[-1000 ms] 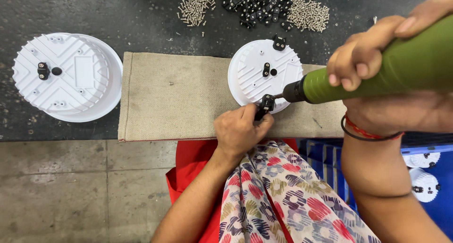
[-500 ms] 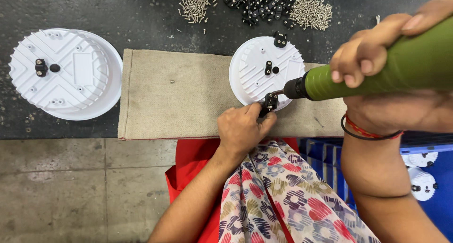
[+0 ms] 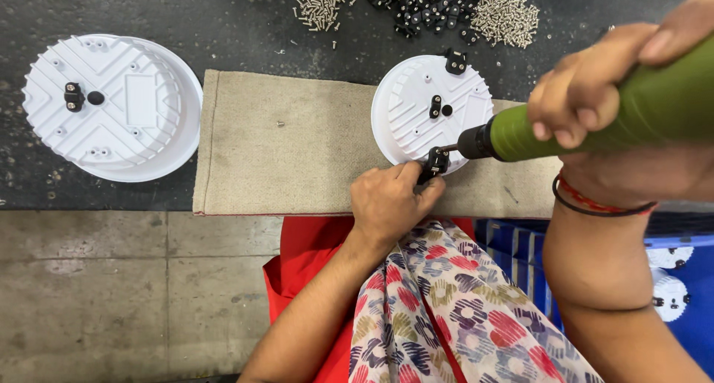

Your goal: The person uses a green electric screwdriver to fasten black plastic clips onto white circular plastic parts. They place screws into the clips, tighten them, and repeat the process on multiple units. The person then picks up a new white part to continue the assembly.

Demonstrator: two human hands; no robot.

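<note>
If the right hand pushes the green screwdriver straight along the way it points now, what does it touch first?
Most likely the small black clip on the near rim of the white round cover: the right hand aims the green screwdriver at it, while the left hand pinches it. The bit seems already there.

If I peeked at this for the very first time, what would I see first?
First the big green power screwdriver on the right, gripped by the right hand, its tip at a small black clip. The left hand pinches that clip against the near edge of a round white plastic cover on a beige cloth mat. A bigger white round cover sits far left, with piles of screws at the top.
</note>
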